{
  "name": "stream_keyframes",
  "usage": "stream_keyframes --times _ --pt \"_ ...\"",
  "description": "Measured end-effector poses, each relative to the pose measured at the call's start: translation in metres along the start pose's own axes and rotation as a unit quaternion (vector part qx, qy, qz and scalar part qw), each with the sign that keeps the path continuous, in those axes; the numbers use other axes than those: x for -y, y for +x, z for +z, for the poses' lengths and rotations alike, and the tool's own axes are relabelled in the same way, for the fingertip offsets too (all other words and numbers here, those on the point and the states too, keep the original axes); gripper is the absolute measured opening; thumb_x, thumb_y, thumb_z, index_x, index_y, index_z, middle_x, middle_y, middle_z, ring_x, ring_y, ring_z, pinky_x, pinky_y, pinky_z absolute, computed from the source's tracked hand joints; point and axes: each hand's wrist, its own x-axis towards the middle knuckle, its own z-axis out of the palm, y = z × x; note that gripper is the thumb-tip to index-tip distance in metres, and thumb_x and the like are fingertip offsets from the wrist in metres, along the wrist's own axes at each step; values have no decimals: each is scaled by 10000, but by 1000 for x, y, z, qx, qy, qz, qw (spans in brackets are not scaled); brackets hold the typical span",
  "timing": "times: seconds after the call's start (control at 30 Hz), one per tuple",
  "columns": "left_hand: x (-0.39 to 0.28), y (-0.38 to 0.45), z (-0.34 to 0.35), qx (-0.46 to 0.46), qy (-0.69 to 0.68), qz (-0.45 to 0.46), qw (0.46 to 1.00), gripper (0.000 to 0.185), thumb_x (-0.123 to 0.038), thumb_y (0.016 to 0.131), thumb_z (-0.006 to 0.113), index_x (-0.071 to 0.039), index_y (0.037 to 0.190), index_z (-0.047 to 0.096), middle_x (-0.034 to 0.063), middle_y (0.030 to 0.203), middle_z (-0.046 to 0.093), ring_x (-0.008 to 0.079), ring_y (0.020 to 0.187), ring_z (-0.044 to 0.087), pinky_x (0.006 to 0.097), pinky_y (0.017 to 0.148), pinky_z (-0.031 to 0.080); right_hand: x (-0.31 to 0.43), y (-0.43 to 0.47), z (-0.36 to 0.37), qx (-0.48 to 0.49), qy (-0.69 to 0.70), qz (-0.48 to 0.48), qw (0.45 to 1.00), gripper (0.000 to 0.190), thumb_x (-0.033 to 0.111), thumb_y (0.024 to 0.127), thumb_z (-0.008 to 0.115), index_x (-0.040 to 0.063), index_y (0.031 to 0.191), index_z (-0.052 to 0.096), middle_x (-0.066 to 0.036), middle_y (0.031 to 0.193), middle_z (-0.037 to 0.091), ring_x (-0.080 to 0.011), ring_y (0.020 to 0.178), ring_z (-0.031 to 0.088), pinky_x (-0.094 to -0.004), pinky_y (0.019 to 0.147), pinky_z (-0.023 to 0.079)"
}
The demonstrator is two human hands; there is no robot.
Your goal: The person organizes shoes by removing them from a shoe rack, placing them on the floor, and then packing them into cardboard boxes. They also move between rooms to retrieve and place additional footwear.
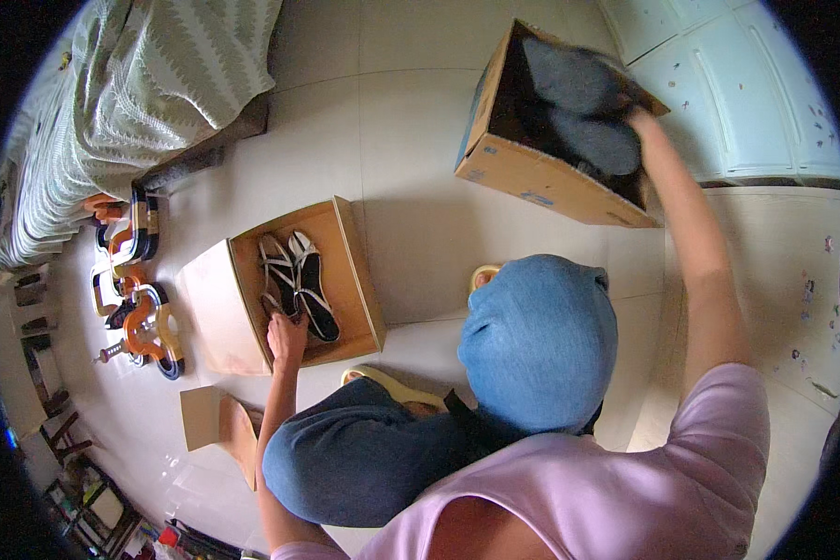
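Note:
My left hand [287, 340] reaches into an open shoebox [355, 280], its fingers at the near end of a pair of strappy sandals [295, 280] with dark insoles and pale straps. Whether the fingers grip a sandal cannot be told. At the upper right, my right hand [631, 115] is at the rim of a larger cardboard box [532, 183]. It touches dark grey items [575, 78] inside, which look like footwear soles; blur and the box's shade hide the exact grip.
Loose cardboard pieces [203, 418] lie on the tiled floor below the shoebox. Curved orange, black and white track-like pieces [136, 301] are at the left. A patterned cloth [175, 77] hangs at the upper left. A pale panelled cabinet [735, 91] stands behind the larger box.

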Motion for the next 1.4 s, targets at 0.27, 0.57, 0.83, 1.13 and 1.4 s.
stream_keyframes --times 0.27,0.57,0.83,1.13,1.4 --pt "-48 -12 -74 -19 -4 53 998 546 -334 764 742 89 1037 529 266 1005 588 406 969 580 447 836 482 103 -88 -129 63 236 -39 969 407 353 888 567 44 1147 624 -98 1077 649 -199 918 636 -352 814 526" --pt "-162 -58 -259 -165 -465 475 729 878 -339 644 836 -22 1334 398 162 1372 429 286 1276 421 437 1038 358 224 -215 129 214 76 -342 912 290 253 865 652 46 1068 650 -67 928 671 -135 827 614 -310 717 499" --pt "-171 -42 -165 -94 -71 467 876 678 -352 650 812 -58 1193 532 184 1369 418 350 1241 434 443 1028 366 98 -219 227 158 -13 -323 933 411 241 794 700 -28 1086 595 -244 923 654 -368 897 642 -406 774 490" --pt "-209 24 -25 -9 88 537 839 587 -322 702 744 33 1108 514 307 1419 297 400 1316 339 428 1101 314 -33 -198 276 169 -32 -266 948 429 297 802 693 -62 997 562 -255 988 605 -395 931 584 -421 822 456" --pt "-214 63 -23 60 -136 406 902 491 -26 817 568 -32 1287 427 234 1150 546 412 1038 566 461 889 488 -41 -182 266 259 -3 -275 926 649 290 692 739 -69 1158 463 -291 1155 525 -422 1101 511 -431 955 407"
